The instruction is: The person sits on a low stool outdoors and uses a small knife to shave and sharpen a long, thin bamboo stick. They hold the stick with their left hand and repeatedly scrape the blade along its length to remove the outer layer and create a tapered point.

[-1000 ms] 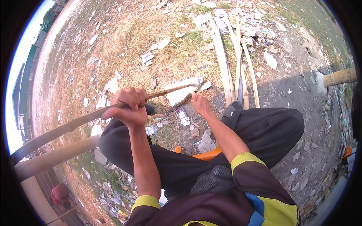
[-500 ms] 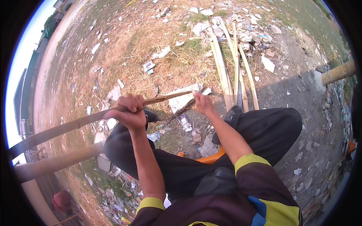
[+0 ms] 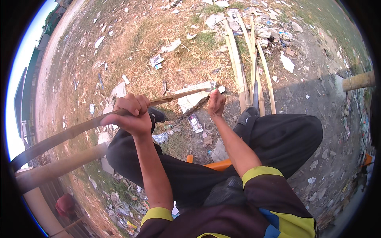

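Observation:
A long bamboo strip (image 3: 75, 130) slants from the left rim of the picture across to the middle. My left hand (image 3: 133, 115) is closed around it, thumb stretched out along the strip toward the left. Past that hand the strip narrows and looks split or notched. Its thin far end meets my right hand (image 3: 216, 104), which is closed in a pinch there. Whether a small tool is also in my right hand cannot be made out. Several pale bamboo strips (image 3: 237, 65) lie on the ground ahead, their near ends beside my right shoe (image 3: 248, 115).
A thick bamboo pole (image 3: 65, 164) runs below the held strip at left; another pole (image 3: 358, 81) juts in at right. Under me is an orange seat (image 3: 218, 165). Paper scraps (image 3: 194, 99) and dry grass litter the ground. A dark red round object (image 3: 65, 203) is at lower left.
My right hand has shifted slightly right with the strip's end, and my left hand slightly left. Both still grip. The view has tilted a little, so the ground strips appear lower.

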{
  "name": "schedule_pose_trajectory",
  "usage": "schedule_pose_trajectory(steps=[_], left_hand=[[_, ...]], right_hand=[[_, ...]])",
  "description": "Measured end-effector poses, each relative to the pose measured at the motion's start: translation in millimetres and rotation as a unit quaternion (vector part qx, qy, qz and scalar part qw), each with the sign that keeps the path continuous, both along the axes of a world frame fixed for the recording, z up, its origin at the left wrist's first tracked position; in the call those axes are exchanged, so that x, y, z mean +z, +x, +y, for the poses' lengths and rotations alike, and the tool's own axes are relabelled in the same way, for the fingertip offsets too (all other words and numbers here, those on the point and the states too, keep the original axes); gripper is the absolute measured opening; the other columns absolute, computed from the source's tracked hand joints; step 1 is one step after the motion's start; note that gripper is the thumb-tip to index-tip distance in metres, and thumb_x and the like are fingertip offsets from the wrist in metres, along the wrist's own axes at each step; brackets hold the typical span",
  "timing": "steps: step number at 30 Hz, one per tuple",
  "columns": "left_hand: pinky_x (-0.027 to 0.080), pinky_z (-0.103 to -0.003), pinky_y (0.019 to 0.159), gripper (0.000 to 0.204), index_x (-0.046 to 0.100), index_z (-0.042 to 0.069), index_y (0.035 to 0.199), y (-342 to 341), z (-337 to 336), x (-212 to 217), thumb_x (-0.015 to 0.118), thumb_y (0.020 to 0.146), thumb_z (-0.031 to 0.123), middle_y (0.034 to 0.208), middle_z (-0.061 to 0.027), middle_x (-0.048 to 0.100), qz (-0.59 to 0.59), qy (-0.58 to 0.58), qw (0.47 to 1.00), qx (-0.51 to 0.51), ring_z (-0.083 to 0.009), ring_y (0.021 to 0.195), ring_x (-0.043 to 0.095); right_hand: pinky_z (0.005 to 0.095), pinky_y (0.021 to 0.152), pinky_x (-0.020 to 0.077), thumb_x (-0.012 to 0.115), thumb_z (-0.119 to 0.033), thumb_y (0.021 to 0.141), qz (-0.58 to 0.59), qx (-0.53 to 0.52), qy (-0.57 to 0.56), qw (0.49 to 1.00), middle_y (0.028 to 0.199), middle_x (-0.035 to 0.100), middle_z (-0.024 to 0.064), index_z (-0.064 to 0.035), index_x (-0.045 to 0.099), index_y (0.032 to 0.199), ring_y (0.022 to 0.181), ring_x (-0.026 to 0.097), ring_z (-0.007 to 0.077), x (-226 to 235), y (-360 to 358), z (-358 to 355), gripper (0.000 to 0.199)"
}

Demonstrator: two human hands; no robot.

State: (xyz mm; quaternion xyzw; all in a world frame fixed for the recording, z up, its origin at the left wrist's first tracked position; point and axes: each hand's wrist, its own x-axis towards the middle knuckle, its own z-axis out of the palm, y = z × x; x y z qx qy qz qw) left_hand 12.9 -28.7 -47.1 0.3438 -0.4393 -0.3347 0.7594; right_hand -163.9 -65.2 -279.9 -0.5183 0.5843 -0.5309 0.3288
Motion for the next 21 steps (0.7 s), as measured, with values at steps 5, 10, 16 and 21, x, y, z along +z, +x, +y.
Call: schedule_pose_trajectory(steps=[5, 10, 16, 21], left_hand=[[0.018, -0.028, 0.039, 0.073, 0.031, 0.01, 0.053, -1, 0, 3, 0.023, 0.073, 0.08, 0.045, 0.0031, 0.021, 0.012, -0.012, 1.0, -0.021, -0.0097, 0.035, 0.017], [0.018, -0.028, 0.039, 0.073, 0.031, 0.01, 0.053, -3, 0, 1, 0.023, 0.073, 0.08, 0.045, 0.0027, 0.021, 0.004, 0.005, 1.0, 0.001, -0.0098, 0.035, 0.017], [0.019, -0.028, 0.038, 0.074, 0.031, 0.01, 0.053, -3, 0, 3, 0.022, 0.071, 0.081, 0.045, 0.0023, 0.022, -0.003, 0.001, 1.0, -0.002, -0.0106, 0.034, 0.018], [0.021, -0.028, 0.038, 0.077, 0.033, 0.008, 0.053, -9, -2, 3, 0.022, 0.071, 0.082, 0.044, 0.0013, 0.025, 0.007, -0.012, 0.999, -0.047, -0.0108, 0.034, 0.021]], right_hand=[[0.0481, 0.06, 0.0356, 0.036, -0.033, 0.095, -0.078, -0.308, 0.253, 0.914, 0.064, 0.052, 0.0204, 0.0072, 0.049, 0.086, 0.064, 0.05, 0.0431, -11, -8, -7, 0.043], [0.0419, 0.05, 0.0355, 0.044, -0.022, 0.093, 0.06, -0.23, 0.012, 0.971, 0.061, 0.047, 0.015, 0.0022, 0.044, 0.085, 0.054, 0.047, 0.0295, -1, -20, -19, 0.026], [0.0318, 0.043, 0.03, 0.025, -0.04, 0.098, -0.251, -0.204, -0.012, 0.946, 0.052, 0.034, 0.0061, -0.0012, 0.039, 0.067, 0.044, 0.034, 0.0173, 44, -45, -55, 0.051], [0.0476, 0.065, 0.0432, 0.027, -0.044, 0.094, 0.161, 0.147, 0.102, 0.971, 0.07, 0.058, 0.0263, 0.0057, 0.058, 0.079, 0.068, 0.056, 0.0404, 16, -24, -20, 0.06]])
